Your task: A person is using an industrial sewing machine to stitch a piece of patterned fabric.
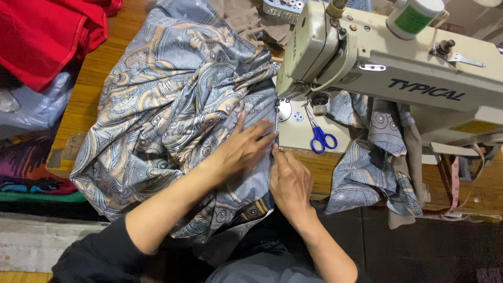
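Starting at the far left, a red cloth is heaped at about ten o'clock of the scene, with a pale plastic bag under it. Next comes the wooden counter, and on it lies the big patterned fabric, grey-blue with tan swirls, bunched up and hanging over the near edge toward the person's lap.

The left hand lies flat on this fabric, fingers stretched and pointing to about two o'clock, pressing the cloth down. The right hand is just beside it, at its four o'clock, with the fingertips pinched on the folded edge of the fabric. The two hands are close together, almost touching. That edge runs from six to twelve o'clock, straight up to the needle area of the cream sewing machine, which is at twelve o'clock from the right hand. The right hand is the nearer one to the needle.

More to the right, blue-handled scissors rest on the machine bed, at about one o'clock from the right hand. Another part of the same patterned cloth hangs down under the machine arm, and a pink measuring tape hangs at the far right.
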